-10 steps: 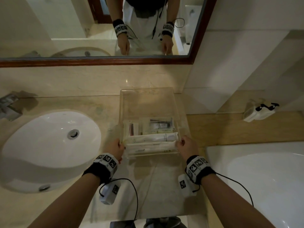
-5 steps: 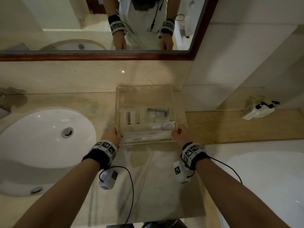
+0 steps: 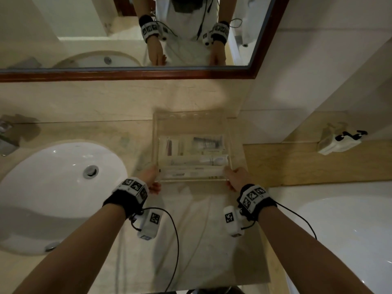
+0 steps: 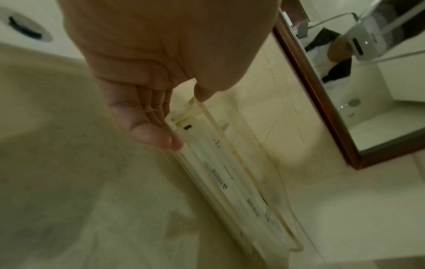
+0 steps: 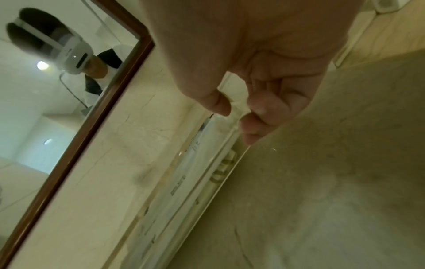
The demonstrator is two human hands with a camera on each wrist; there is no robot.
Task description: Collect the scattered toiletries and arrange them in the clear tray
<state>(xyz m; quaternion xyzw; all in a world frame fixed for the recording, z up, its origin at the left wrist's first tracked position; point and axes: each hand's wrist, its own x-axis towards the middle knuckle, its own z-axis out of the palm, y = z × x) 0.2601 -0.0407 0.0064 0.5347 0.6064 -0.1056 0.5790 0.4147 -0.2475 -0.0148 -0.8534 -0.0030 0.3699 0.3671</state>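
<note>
Sink (image 3: 61, 187) at 9 o'clock of the tray (image 3: 192, 122), set into the table (image 3: 118, 132); drain (image 3: 90, 171) visible. Tub rim (image 3: 350, 230) at 4 o'clock. White dispenser (image 3: 337, 141) on the tan ledge at 3 o'clock, well apart from the tray. Mirror (image 3: 84, 39) with dark wood frame at 12 o'clock, reflecting both wrists. Nothing stands between hands and tray.

Table: beige marble, glossy; wall behind in the same stone. Light dim.

Tray: clear, on the table just right of the sink, far edge near the back wall. Toiletries lie in its near half: a long white tube (image 3: 199, 161) crosswise, a flat packet (image 3: 191, 172) in front, small items behind; labels too blurred to read.

Left hand (image 3: 151, 177) pinches the tray's near-left corner, thumb over the rim, fingers (image 4: 158, 138) beneath. Right hand (image 3: 237, 177) pinches the near-right corner likewise.
</note>
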